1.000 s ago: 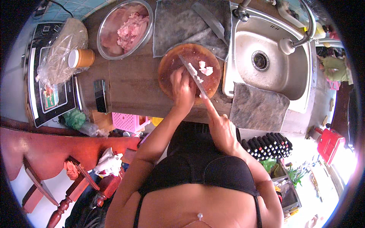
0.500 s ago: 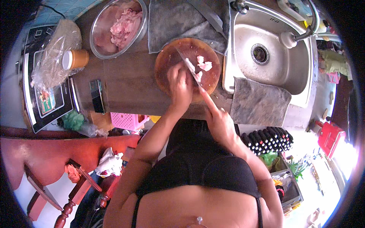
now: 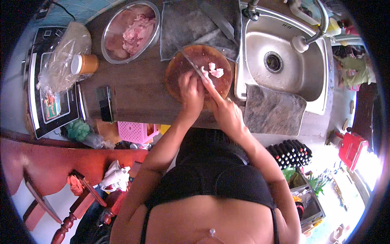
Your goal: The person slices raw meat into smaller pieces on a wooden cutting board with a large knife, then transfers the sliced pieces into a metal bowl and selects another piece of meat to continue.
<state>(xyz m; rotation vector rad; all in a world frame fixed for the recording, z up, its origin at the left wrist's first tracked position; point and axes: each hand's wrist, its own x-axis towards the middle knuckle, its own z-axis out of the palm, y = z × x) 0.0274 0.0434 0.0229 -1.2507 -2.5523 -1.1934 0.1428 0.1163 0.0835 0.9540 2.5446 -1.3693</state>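
While your left hand point(image 3: 191, 87) closed on the knife point(image 3: 194, 66), your right hand point(image 3: 227, 114), index extended, pinned meat point(image 3: 215, 71) at the board's point(image 3: 178, 77) 2 o'clock; fingertips were best kept curled back from the blade.

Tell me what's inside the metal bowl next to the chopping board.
The metal bowl holds pale pink raw meat, heaped toward its right side; the left part shows a flatter pink layer. Whatever lies under the heap is covered.
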